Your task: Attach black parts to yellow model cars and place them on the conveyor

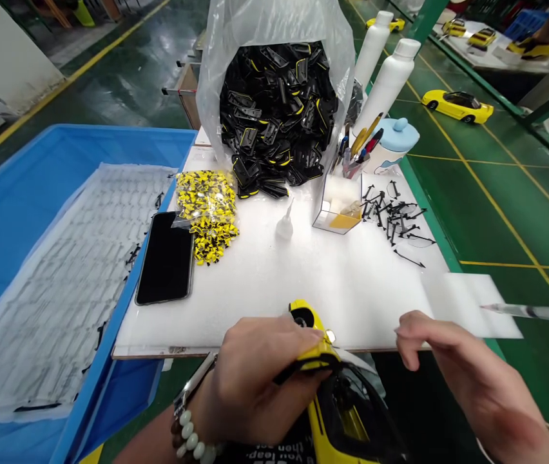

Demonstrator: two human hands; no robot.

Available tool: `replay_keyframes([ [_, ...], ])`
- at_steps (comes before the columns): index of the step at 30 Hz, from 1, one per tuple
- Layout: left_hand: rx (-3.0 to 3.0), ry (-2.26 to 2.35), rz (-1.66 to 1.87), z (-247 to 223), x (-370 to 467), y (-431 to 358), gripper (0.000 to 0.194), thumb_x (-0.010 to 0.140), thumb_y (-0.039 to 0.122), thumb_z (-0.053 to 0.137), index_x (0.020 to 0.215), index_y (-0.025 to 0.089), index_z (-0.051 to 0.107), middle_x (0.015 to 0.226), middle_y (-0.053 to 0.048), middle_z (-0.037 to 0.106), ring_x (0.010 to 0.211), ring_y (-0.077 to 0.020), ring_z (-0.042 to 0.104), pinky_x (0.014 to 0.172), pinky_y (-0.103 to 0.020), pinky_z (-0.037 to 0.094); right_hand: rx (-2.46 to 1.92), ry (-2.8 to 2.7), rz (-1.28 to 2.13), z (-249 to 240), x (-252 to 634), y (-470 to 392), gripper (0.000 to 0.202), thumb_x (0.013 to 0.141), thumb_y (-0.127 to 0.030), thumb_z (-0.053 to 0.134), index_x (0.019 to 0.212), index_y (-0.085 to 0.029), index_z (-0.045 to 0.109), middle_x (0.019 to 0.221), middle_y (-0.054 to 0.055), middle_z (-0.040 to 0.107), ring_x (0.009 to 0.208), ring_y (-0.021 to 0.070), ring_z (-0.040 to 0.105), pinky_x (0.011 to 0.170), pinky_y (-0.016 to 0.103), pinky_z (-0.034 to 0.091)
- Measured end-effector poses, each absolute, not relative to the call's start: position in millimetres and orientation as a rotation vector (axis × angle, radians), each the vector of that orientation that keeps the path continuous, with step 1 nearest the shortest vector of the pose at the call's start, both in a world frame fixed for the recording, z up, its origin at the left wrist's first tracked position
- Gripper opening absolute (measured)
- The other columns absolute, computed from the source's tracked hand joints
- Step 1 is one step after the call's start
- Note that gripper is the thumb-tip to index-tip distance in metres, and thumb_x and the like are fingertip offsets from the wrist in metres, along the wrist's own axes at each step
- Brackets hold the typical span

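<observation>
My left hand (269,380) is closed around the yellow model car (327,432) at the table's front edge, fingers and thumb gripping its yellow end. The car's black-framed window openings face up, and part of its body runs out of view at the bottom. My right hand (477,386) hovers to the right of the car, fingers loosely bent and apart, with nothing visible in them. Just beyond it, a syringe (530,312) with a thin tip lies across a white foam sheet (468,293). A small pointed dropper bottle (285,227) stands mid-table.
A plastic bag of black parts (279,122) stands at the back. Yellow-black pieces (209,206) and a phone (165,258) lie left, beside a blue bin (110,135). Right are a clear pen box (337,216), black thin parts (395,219), and white bottles (385,84).
</observation>
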State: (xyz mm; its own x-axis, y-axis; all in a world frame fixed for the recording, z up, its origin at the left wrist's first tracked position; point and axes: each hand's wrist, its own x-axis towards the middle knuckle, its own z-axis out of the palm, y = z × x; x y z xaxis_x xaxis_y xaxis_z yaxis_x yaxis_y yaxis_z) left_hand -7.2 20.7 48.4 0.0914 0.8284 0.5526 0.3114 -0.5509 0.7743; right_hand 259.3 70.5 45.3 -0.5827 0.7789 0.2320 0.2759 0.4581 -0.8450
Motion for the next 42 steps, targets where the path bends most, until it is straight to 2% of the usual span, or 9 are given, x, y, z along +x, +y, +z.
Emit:
replay_keyframes([
  [9, 2.079, 0.996, 1.423, 42, -11, 18, 0.026, 0.086, 0.016, 0.060, 0.113, 0.016, 0.057, 0.091, -0.012, 0.073, 0.088, -0.0198, 0.071, 0.077, -0.028, 0.060, -0.968, -1.497, 1.621, 12, 232, 41, 0.050, 0.092, -0.062, 0.032, 0.093, -0.023, 0.063, 0.084, 0.003, 0.048, 0.076, 0.0184, 0.048, 0.068, 0.030, 0.041],
  [12, 1.815, 0.977, 1.442, 33, -7, 16, 0.051, 0.081, 0.045, 0.068, 0.124, 0.022, 0.053, 0.095, -0.009, 0.064, 0.085, -0.0200, 0.067, 0.079, -0.031, 0.059, -0.993, -1.452, 1.745, 13, 228, 33, 0.053, 0.092, -0.064, 0.026, 0.099, -0.026, 0.063, 0.096, 0.003, 0.045, 0.087, 0.0198, 0.046, 0.078, 0.031, 0.039],
  [15, 1.935, 0.860, 1.356, 24, -5, 9, 0.067, 0.074, 0.066, 0.064, 0.127, 0.027, 0.056, 0.113, -0.011, 0.056, 0.110, -0.0288, 0.059, 0.103, -0.041, 0.048, -0.979, -1.384, 1.829, 13, 228, 30, 0.049, 0.093, -0.062, 0.027, 0.103, -0.030, 0.062, 0.105, 0.003, 0.043, 0.095, 0.0209, 0.045, 0.079, 0.030, 0.038],
  [17, 2.140, 0.795, 1.295, 20, -6, 5, 0.063, 0.075, 0.059, 0.067, 0.128, 0.026, 0.057, 0.117, -0.011, 0.056, 0.120, -0.0309, 0.054, 0.113, -0.044, 0.037, -0.958, -1.352, 1.886, 14, 229, 31, 0.047, 0.094, -0.060, 0.027, 0.100, -0.030, 0.063, 0.104, 0.002, 0.043, 0.096, 0.0209, 0.044, 0.080, 0.030, 0.038],
  [19, 2.261, 0.772, 1.313, 19, -6, 2, 0.058, 0.080, 0.044, 0.070, 0.131, 0.021, 0.053, 0.113, -0.011, 0.061, 0.118, -0.0271, 0.056, 0.115, -0.041, 0.036, -0.933, -1.347, 1.956, 18, 229, 36, 0.047, 0.094, -0.059, 0.029, 0.094, -0.028, 0.064, 0.101, 0.002, 0.043, 0.094, 0.0203, 0.045, 0.083, 0.031, 0.037],
  [23, 2.351, 0.755, 1.374, 22, -4, -1, 0.021, 0.089, 0.023, 0.061, 0.109, 0.020, 0.057, 0.109, -0.008, 0.070, 0.125, -0.0246, 0.054, 0.113, -0.045, 0.039, -0.857, -1.321, 2.187, 33, 223, 51, 0.040, 0.096, -0.053, 0.035, 0.096, -0.026, 0.064, 0.103, 0.004, 0.044, 0.098, 0.0202, 0.046, 0.089, 0.033, 0.037],
  [28, 2.389, 0.742, 1.442, 24, 0, -4, 0.004, 0.090, 0.018, 0.057, 0.093, 0.019, 0.055, 0.106, -0.008, 0.074, 0.132, -0.0240, 0.048, 0.113, -0.049, 0.038, -0.850, -1.275, 2.443, 59, 211, 76, 0.030, 0.093, -0.044, 0.049, 0.082, -0.018, 0.059, 0.090, 0.004, 0.050, 0.089, 0.0181, 0.048, 0.085, 0.034, 0.037],
  [34, 2.401, 0.829, 1.487, 19, 3, -3, 0.007, 0.093, 0.017, 0.046, 0.090, 0.021, 0.050, 0.104, -0.006, 0.071, 0.128, -0.0226, 0.051, 0.109, -0.051, 0.043, -1.058, -1.148, 2.660, 71, 200, 84, 0.035, 0.075, -0.043, 0.073, 0.074, -0.015, 0.051, 0.074, -0.001, 0.045, 0.070, 0.0114, 0.038, 0.068, 0.027, 0.030],
  [42, 2.376, 0.890, 1.533, 15, 3, -7, 0.008, 0.094, 0.018, 0.046, 0.087, 0.023, 0.047, 0.102, -0.001, 0.069, 0.124, -0.0177, 0.051, 0.112, -0.047, 0.043, -0.975, -1.142, 2.638, 67, 203, 76, 0.038, 0.071, -0.043, 0.076, 0.081, -0.015, 0.053, 0.082, 0.000, 0.047, 0.078, 0.0135, 0.041, 0.073, 0.029, 0.031],
])
